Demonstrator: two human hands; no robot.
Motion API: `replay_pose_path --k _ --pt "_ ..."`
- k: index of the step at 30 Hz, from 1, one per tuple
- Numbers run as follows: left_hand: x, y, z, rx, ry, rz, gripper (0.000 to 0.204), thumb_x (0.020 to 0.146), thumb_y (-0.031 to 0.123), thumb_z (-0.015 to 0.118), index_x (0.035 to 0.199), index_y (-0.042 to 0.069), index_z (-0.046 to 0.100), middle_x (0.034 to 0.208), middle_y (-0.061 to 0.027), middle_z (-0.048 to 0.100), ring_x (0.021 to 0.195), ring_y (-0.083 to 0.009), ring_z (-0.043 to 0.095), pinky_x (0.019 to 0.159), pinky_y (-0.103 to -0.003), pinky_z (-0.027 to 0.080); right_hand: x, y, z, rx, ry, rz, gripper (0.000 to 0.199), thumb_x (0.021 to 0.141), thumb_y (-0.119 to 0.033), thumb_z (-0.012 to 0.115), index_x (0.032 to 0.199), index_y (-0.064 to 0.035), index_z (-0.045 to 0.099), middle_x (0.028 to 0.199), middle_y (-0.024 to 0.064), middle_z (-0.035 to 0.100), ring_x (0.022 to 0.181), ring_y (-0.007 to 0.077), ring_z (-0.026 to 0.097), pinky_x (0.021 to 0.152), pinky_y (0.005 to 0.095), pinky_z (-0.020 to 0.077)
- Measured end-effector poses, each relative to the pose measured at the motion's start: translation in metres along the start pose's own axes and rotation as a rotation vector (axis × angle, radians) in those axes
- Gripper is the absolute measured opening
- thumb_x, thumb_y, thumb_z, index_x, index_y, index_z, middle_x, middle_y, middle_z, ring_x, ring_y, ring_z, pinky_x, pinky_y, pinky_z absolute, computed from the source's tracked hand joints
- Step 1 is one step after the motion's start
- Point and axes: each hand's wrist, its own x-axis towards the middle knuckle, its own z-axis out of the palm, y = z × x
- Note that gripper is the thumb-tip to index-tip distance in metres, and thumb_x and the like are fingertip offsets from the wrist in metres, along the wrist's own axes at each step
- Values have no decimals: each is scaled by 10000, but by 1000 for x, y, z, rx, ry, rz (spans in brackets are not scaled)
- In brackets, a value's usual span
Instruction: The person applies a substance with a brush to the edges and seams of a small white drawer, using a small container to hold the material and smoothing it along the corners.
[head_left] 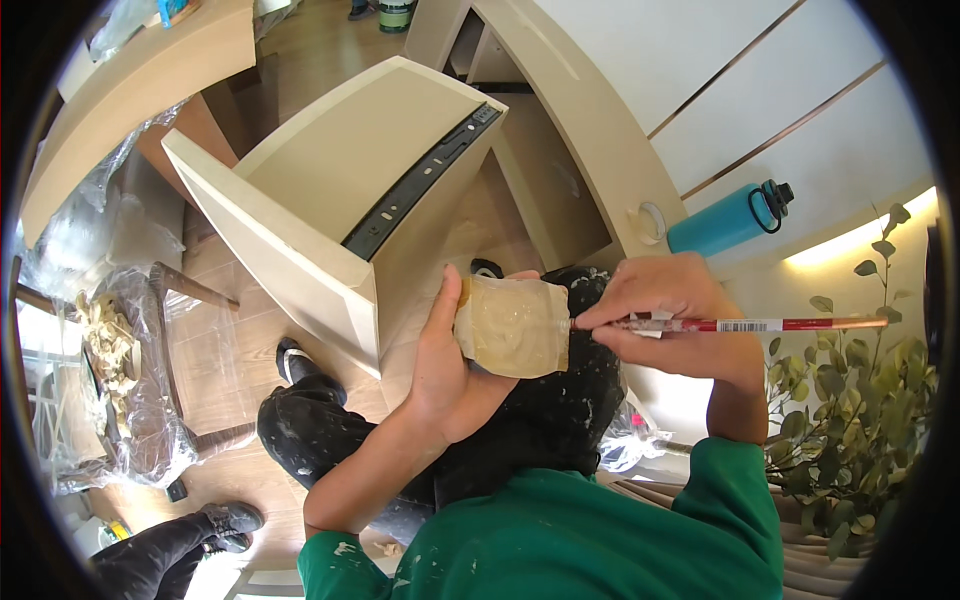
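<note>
Left hand: wrapped around the pouch, held above the lap.
Right hand: pinches the brush, tip at the pouch mouth.
Risk: squeezing could spill paste.
Drawer: beyond, close enough to catch drips.

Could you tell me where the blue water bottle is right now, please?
In the head view the blue water bottle lies on its side at upper right, on the pale ledge, above the right hand.

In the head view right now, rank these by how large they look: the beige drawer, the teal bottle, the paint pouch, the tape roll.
1. beige drawer
2. paint pouch, though nearness to the camera enlarges it
3. teal bottle
4. tape roll
</note>
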Motion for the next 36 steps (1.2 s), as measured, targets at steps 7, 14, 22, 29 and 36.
replay_pose_path --k 7,14,22,29,36 --pt "0 -2 -2 -59 -17 22 757 1081 651 286 1469 31 481 1423 -168 598 1324 -311 569 1124 -494 438 1 -6 5 -30 87 -82 127 864 -43 780 991 -36 783 801 87 689 676 219 659 584 330 487" --pt "-5 2 3 13 -51 20 769 1073 665 284 1493 50 473 1495 -156 543 1381 -317 521 1174 -505 392 2 -14 11 -26 105 -98 161 856 -15 785 1015 -37 787 828 77 710 703 167 679 598 288 499" --pt "-8 2 0 67 -44 55 764 1075 667 272 1507 66 462 1504 -140 535 1396 -301 507 1184 -480 381 4 -20 15 8 124 -50 154 841 -36 810 993 -63 796 822 73 710 704 149 676 601 277 500" --pt "-5 1 2 53 -25 76 758 1074 656 298 1487 49 489 1463 -153 573 1358 -311 540 1167 -488 401 0 -11 11 86 80 -195 193 846 -23 793 1037 -45 799 839 78 715 755 178 672 646 294 500" --pt "-9 5 6 59 26 98 738 1070 639 334 1461 43 523 1430 -155 604 1335 -317 563 1135 -498 432 0 -6 13 145 145 -193 218 839 -2 782 1052 -41 809 870 88 722 778 190 660 692 299 496"
